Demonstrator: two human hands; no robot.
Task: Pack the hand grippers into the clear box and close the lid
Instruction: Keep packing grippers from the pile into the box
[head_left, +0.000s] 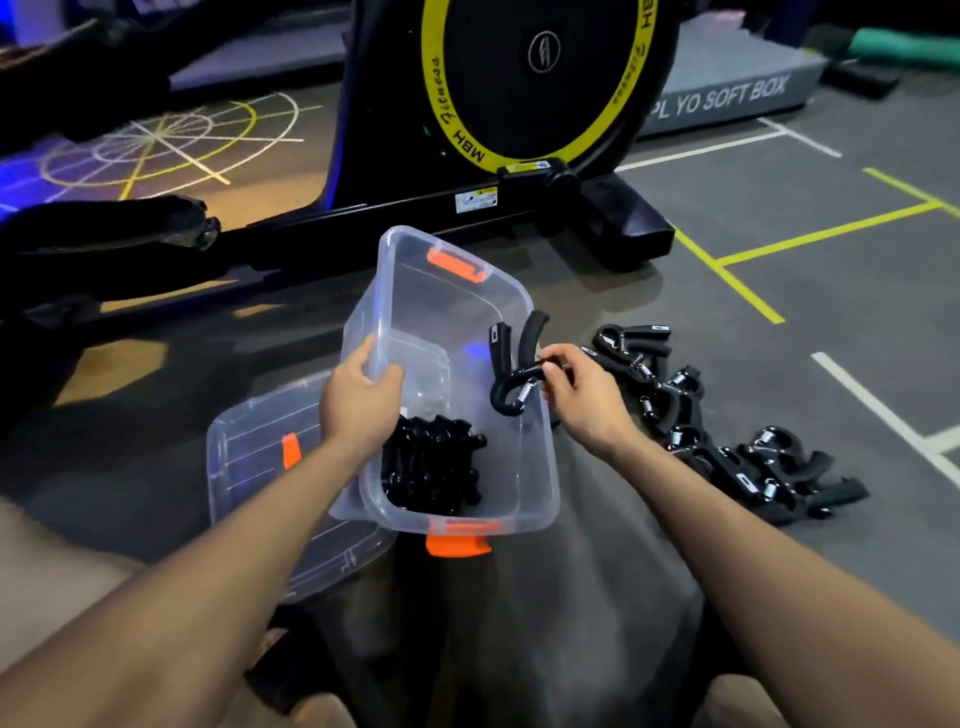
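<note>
The right hand (582, 395) pinches a hand gripper (514, 364) at its spring coil, handles up, over the clear box (540, 467), whose far wall the left hand (358, 400) clasps. Stiff and light, it likely carries best by the coil. More grippers (727, 431) lie on the floor.

Black hand grippers (428, 467), clear box (457, 312), orange latches (457, 545)

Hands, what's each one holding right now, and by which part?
The right hand pinches a hand gripper by its looped spring end, over the clear box. The left hand grips the box's left rim.
</note>
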